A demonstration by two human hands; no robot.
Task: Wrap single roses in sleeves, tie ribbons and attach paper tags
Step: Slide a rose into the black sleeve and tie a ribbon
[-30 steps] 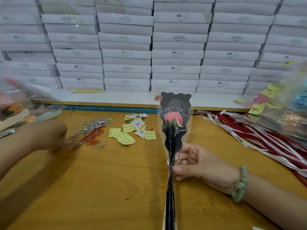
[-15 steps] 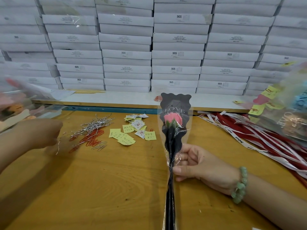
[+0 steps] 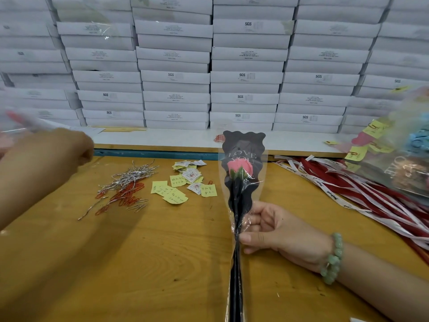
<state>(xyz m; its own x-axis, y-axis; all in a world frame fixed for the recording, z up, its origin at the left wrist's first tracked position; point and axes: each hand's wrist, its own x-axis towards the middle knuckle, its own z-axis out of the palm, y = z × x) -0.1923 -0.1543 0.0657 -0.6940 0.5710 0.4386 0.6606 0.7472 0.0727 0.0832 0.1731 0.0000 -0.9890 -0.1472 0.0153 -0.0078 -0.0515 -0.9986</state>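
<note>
A pink rose [image 3: 240, 168] stands upright in a clear sleeve [image 3: 243, 145] with a black "LOVE YOU" backing. My right hand [image 3: 267, 231] grips the sleeve and stem below the bloom. My left hand [image 3: 53, 156] is blurred and lifted above the table's left side, fingers curled; whether it pinches anything is unclear. Silver twist ties [image 3: 130, 176] and orange paper clips [image 3: 127, 196] lie in a heap left of centre, with one tie [image 3: 90, 209] apart from it. Yellow and white paper tags [image 3: 174, 191] are scattered beside them. Red and white ribbons [image 3: 348, 189] spread at the right.
The wooden table [image 3: 162, 263] shows bare wood in front of me. Wrapped roses [image 3: 404, 163] with yellow tags pile at the far right; a blurred pile of sleeves [image 3: 14, 126] sits far left. Stacked white boxes [image 3: 246, 77] wall the back.
My left hand has risen from the heap of ties and clips, up and toward the back. One silver tie now lies pulled out of the heap. The right hand and rose have not moved.
</note>
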